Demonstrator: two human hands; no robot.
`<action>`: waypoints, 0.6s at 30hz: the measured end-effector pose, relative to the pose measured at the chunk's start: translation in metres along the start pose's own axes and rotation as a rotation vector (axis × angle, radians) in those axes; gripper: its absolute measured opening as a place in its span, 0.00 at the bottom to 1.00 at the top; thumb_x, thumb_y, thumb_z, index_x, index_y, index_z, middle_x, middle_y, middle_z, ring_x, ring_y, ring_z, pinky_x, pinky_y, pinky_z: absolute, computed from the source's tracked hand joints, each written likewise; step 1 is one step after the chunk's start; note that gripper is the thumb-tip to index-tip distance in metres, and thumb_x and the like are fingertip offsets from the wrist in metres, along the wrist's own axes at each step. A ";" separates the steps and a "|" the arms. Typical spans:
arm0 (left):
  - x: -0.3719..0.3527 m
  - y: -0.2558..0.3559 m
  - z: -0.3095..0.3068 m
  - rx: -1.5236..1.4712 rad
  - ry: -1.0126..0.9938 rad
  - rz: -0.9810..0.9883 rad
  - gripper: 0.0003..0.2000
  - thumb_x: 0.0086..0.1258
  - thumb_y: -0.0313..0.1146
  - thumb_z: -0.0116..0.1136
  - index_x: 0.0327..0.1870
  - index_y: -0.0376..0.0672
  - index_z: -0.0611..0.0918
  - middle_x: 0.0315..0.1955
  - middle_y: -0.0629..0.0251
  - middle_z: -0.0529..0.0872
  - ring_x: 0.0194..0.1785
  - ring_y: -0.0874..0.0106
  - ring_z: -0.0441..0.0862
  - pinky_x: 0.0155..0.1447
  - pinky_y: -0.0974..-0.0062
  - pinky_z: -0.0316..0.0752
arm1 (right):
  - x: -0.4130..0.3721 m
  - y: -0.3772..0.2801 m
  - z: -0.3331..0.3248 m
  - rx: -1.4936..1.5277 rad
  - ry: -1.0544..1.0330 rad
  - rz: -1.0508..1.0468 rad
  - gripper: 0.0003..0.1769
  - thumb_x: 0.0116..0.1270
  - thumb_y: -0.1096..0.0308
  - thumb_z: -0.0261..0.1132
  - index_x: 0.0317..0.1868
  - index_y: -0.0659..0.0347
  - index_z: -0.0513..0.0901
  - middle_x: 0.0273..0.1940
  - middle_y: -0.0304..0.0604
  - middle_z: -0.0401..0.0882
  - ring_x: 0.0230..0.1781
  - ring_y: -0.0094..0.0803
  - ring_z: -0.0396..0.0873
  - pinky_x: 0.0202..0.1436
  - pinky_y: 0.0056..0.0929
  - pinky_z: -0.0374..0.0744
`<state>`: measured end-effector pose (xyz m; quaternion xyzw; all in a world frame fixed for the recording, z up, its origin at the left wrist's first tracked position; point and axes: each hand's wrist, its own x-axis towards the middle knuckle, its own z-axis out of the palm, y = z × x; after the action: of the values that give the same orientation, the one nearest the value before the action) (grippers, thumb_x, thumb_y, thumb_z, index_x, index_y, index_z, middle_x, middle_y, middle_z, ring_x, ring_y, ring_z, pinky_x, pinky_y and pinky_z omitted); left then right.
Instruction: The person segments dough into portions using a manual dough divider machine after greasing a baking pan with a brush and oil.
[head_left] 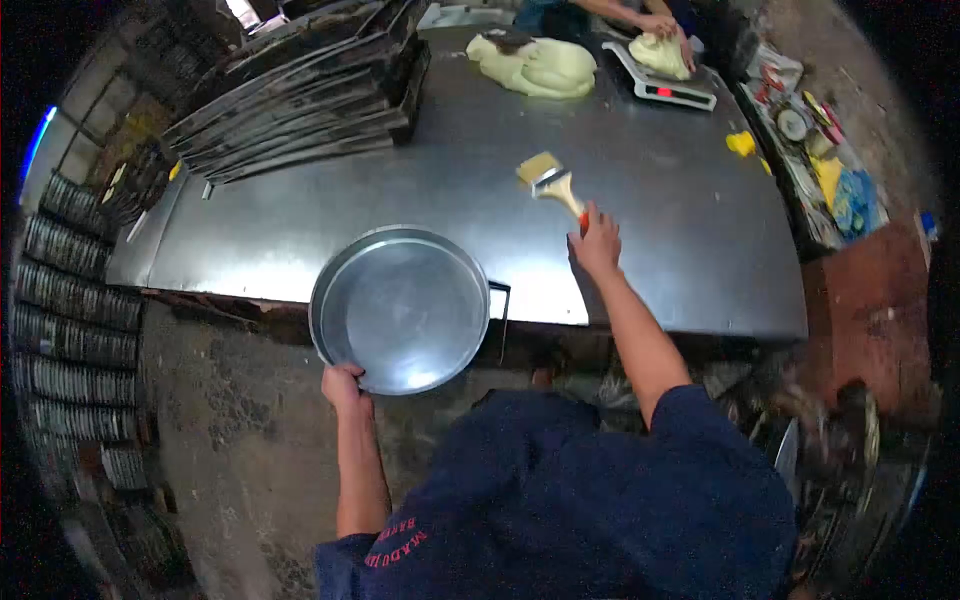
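My left hand (346,385) grips the near rim of a large round metal pan (405,305) with a side handle. The pan is tilted toward me at the table's front edge, and its inside looks bare and shiny. In my right hand (598,243) is a pastry brush (553,182) with pale bristles and a light wooden handle, reddish near my fingers. The brush is held over the metal table (450,180), to the right of the pan, its bristles pointing away from me and apart from the pan.
A stack of dark trays (310,100) stands at the back left. Pale dough (540,68) lies at the far side. Another person's hands (665,28) hold dough (660,55) on a digital scale (665,92). A yellow object (741,143) sits near the right edge, beside a cluttered shelf (815,150).
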<state>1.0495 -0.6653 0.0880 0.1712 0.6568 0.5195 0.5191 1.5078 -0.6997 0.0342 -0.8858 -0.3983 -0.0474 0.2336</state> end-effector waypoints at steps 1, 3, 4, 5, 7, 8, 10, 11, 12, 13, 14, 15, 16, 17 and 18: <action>-0.007 -0.001 0.017 -0.006 0.009 -0.037 0.13 0.42 0.17 0.49 0.33 0.33 0.77 0.34 0.61 0.78 0.37 0.64 0.75 0.43 0.67 0.72 | 0.021 0.006 0.007 0.008 -0.013 -0.010 0.30 0.58 0.62 0.66 0.62 0.54 0.72 0.52 0.52 0.74 0.55 0.47 0.72 0.56 0.41 0.73; -0.001 -0.014 0.043 -0.018 0.023 -0.057 0.12 0.44 0.17 0.49 0.32 0.33 0.77 0.36 0.59 0.78 0.39 0.62 0.75 0.45 0.66 0.72 | 0.046 0.015 0.021 0.100 -0.143 -0.099 0.23 0.58 0.65 0.66 0.55 0.56 0.78 0.51 0.54 0.74 0.56 0.46 0.72 0.56 0.44 0.73; 0.009 -0.025 0.050 -0.010 0.040 -0.053 0.09 0.44 0.18 0.50 0.29 0.33 0.77 0.35 0.58 0.78 0.38 0.61 0.76 0.44 0.64 0.72 | 0.056 0.025 0.030 0.200 -0.026 -0.193 0.17 0.58 0.65 0.67 0.48 0.60 0.81 0.43 0.49 0.77 0.45 0.38 0.77 0.44 0.39 0.77; 0.013 -0.026 0.064 -0.015 0.051 -0.047 0.06 0.44 0.20 0.52 0.26 0.34 0.78 0.34 0.57 0.79 0.37 0.59 0.77 0.43 0.62 0.73 | 0.074 0.029 0.028 0.207 -0.028 -0.189 0.17 0.58 0.65 0.67 0.48 0.60 0.81 0.43 0.49 0.77 0.45 0.38 0.77 0.44 0.39 0.77; 0.021 -0.021 0.093 0.039 0.082 -0.017 0.06 0.45 0.19 0.50 0.26 0.34 0.78 0.32 0.58 0.79 0.35 0.62 0.76 0.41 0.63 0.71 | 0.116 0.040 0.015 1.126 -0.218 0.537 0.14 0.58 0.65 0.68 0.44 0.60 0.82 0.31 0.39 0.76 0.31 0.29 0.77 0.31 0.31 0.76; 0.022 -0.021 0.109 0.103 0.107 0.004 0.06 0.46 0.18 0.49 0.26 0.33 0.78 0.29 0.60 0.79 0.34 0.64 0.75 0.40 0.65 0.70 | 0.133 0.051 0.004 1.576 -0.133 0.443 0.10 0.59 0.66 0.68 0.40 0.57 0.82 0.25 0.32 0.73 0.24 0.23 0.73 0.24 0.26 0.71; 0.025 -0.017 0.131 0.232 0.086 0.026 0.07 0.48 0.18 0.48 0.27 0.33 0.78 0.27 0.62 0.79 0.32 0.66 0.74 0.38 0.67 0.69 | 0.153 0.050 -0.001 1.579 -0.153 0.480 0.11 0.59 0.63 0.68 0.40 0.58 0.81 0.27 0.36 0.77 0.26 0.27 0.75 0.27 0.28 0.73; 0.027 -0.015 0.147 0.363 0.068 0.154 0.06 0.49 0.18 0.47 0.26 0.32 0.78 0.26 0.62 0.79 0.30 0.67 0.74 0.35 0.68 0.67 | 0.161 0.048 -0.003 1.590 -0.175 0.482 0.13 0.59 0.61 0.68 0.39 0.60 0.81 0.28 0.40 0.80 0.28 0.31 0.78 0.29 0.31 0.75; 0.028 -0.015 0.168 0.479 0.042 0.285 0.06 0.50 0.19 0.46 0.25 0.32 0.78 0.24 0.63 0.79 0.27 0.68 0.73 0.33 0.68 0.66 | 0.164 0.047 0.011 1.139 -0.125 0.326 0.18 0.59 0.55 0.68 0.41 0.61 0.80 0.33 0.46 0.81 0.32 0.37 0.80 0.33 0.35 0.76; 0.012 -0.006 0.191 0.655 0.065 0.313 0.08 0.52 0.22 0.45 0.26 0.29 0.79 0.23 0.61 0.80 0.26 0.66 0.72 0.31 0.66 0.66 | 0.165 0.046 0.026 0.674 -0.100 0.194 0.24 0.58 0.49 0.68 0.42 0.62 0.79 0.37 0.52 0.83 0.36 0.42 0.82 0.37 0.38 0.78; 0.033 -0.018 0.194 0.678 0.012 0.392 0.11 0.53 0.24 0.44 0.29 0.28 0.79 0.26 0.58 0.80 0.28 0.63 0.74 0.35 0.63 0.68 | 0.168 0.044 0.014 0.621 -0.165 0.313 0.28 0.56 0.44 0.67 0.42 0.64 0.79 0.39 0.55 0.82 0.39 0.45 0.82 0.41 0.40 0.78; 0.061 -0.035 0.189 0.694 -0.032 0.468 0.13 0.54 0.26 0.44 0.32 0.26 0.80 0.30 0.55 0.81 0.30 0.60 0.75 0.38 0.61 0.70 | 0.170 0.040 0.002 0.572 -0.239 0.424 0.33 0.55 0.39 0.66 0.42 0.65 0.80 0.42 0.58 0.82 0.43 0.48 0.82 0.45 0.42 0.78; 0.069 -0.050 0.195 0.708 -0.064 0.471 0.13 0.54 0.26 0.44 0.32 0.26 0.80 0.30 0.55 0.81 0.30 0.60 0.75 0.38 0.61 0.70 | 0.178 0.047 0.002 0.566 -0.221 0.453 0.33 0.55 0.39 0.66 0.42 0.65 0.80 0.42 0.58 0.82 0.43 0.48 0.82 0.45 0.42 0.78; 0.072 -0.060 0.200 0.899 0.088 0.605 0.15 0.55 0.28 0.43 0.36 0.26 0.80 0.34 0.51 0.79 0.34 0.56 0.76 0.42 0.58 0.70 | 0.186 0.054 0.004 0.352 -0.170 0.465 0.34 0.55 0.38 0.66 0.42 0.65 0.81 0.42 0.57 0.82 0.44 0.46 0.82 0.47 0.41 0.79; 0.079 -0.065 0.201 1.088 0.253 0.742 0.18 0.56 0.30 0.43 0.39 0.25 0.80 0.38 0.48 0.78 0.38 0.52 0.77 0.47 0.55 0.70 | 0.194 0.057 0.011 0.142 -0.129 0.473 0.35 0.54 0.36 0.65 0.42 0.64 0.82 0.42 0.56 0.82 0.45 0.45 0.82 0.48 0.40 0.79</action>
<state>1.2109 -0.5295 0.0081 0.5606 0.7785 0.2746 0.0647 1.6796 -0.5953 0.0553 -0.9369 -0.1965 0.0933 0.2738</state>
